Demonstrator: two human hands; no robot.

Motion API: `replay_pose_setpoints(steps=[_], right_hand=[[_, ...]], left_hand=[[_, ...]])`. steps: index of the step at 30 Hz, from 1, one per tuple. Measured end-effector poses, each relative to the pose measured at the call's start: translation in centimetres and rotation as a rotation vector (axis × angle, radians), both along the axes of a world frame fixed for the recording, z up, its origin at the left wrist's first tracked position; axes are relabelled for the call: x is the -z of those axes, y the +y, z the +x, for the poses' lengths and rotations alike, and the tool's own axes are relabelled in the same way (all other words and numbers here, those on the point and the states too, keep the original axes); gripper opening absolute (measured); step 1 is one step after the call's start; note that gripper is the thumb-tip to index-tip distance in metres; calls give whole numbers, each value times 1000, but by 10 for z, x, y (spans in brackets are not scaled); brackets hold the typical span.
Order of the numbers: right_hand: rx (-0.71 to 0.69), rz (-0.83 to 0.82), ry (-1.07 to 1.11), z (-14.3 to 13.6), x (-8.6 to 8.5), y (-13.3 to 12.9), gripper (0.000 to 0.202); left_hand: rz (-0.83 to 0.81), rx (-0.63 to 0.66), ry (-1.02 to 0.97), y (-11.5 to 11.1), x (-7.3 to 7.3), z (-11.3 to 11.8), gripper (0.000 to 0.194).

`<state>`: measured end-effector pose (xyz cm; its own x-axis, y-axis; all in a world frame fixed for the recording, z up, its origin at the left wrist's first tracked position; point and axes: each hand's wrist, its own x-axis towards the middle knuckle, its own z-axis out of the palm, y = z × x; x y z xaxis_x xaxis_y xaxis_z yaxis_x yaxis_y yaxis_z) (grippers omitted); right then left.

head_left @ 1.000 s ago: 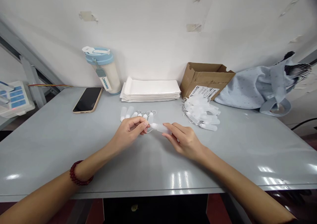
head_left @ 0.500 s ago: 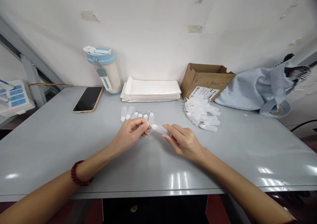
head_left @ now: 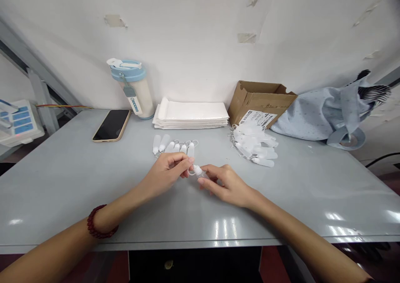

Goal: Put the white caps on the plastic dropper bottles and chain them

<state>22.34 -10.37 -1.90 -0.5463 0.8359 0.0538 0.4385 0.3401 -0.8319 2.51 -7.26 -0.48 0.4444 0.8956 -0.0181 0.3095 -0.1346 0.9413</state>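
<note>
A small translucent bottle with a white cap and a thin loop is between my two hands, over the grey table. My right hand has its fingers wrapped round the bottle's body. With thumb and fingertips together, my left hand pinches the loop at the cap end. Just behind my left hand, several similar bottles lie in a row. A heap of the same bottles with loops lies to the right, in front of the cardboard box.
Behind the hands is a stack of white envelopes. The cardboard box and a light blue cloth bag stand at the back right. A phone and a cream tumbler are at the back left of the table.
Both hands have come slightly nearer the front edge. My right hand has moved left and closed further round the bottle, which now tilts downward to the right.
</note>
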Motion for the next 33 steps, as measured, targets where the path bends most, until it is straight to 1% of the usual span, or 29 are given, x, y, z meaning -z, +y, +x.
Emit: replay_pose_setpoints(steps=[2, 4, 6, 8, 11, 13, 16, 19, 24, 33], right_hand=[[-33, -185, 116, -1, -1, 0, 28], [-40, -340, 247, -2, -1, 1, 31], [-34, -454, 366, -3, -1, 2, 31], [-33, -525, 443, -3, 0, 4, 32], [-23, -552, 500, -3, -1, 6, 34], [-2, -558, 523, -4, -1, 6, 34], [13, -573, 533, -4, 0, 6, 33], [6, -581, 532, -4, 0, 5, 35], [-7, -596, 533, -5, 1, 5, 37], [-5, -570, 525, -6, 4, 5, 37]], left_hand=[[-1, -24, -10, 0, 0, 0, 36], [-3, -58, -30, -1, 0, 0, 31], [11, -70, -53, -2, 2, 0, 27], [57, -26, -56, -4, 5, 0, 35], [137, 68, 8, -6, 10, 0, 59], [155, 106, 77, -8, 13, 1, 76], [166, 134, 156, -9, 16, 3, 87], [182, 128, 184, -9, 18, 4, 89], [207, 125, 164, -10, 20, 7, 90], [218, 109, 193, -12, 14, 9, 78]])
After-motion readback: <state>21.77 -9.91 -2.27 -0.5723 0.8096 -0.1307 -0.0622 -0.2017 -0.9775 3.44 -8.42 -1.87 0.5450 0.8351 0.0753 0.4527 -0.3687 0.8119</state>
